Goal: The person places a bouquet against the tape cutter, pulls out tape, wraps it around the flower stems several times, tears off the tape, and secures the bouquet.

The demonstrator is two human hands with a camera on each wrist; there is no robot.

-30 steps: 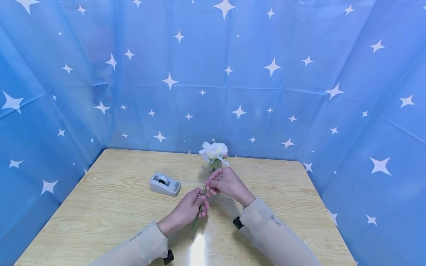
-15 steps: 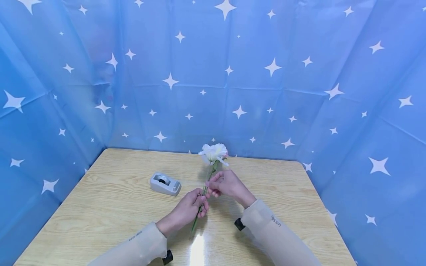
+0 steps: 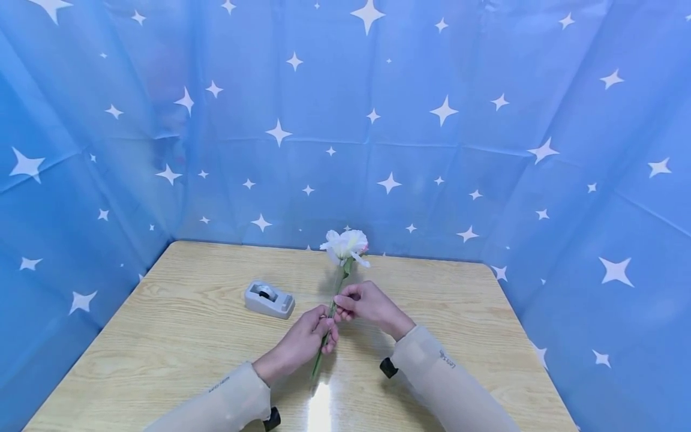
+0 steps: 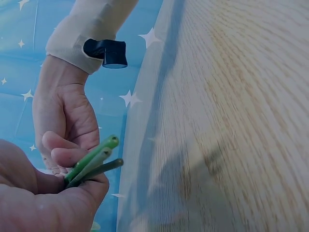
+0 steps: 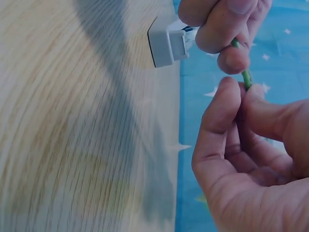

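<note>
White flowers on green stems rise above both hands in the head view. The left hand grips the stems at their lower part; in the left wrist view three stem ends stick out from between its thumb and fingers. Just above it, the right hand pinches the stems between thumb and index finger, its other fingers curled. The right wrist view shows a short piece of green stem between the right hand and the left hand.
A grey tape dispenser stands on the wooden table, left of the flowers. A blue curtain with white stars hangs behind the table and along both sides.
The right hand has lowered slightly and its fingers have shifted at the stems. The flower heads have moved slightly left. The left hand keeps its grip in nearly the same place.
</note>
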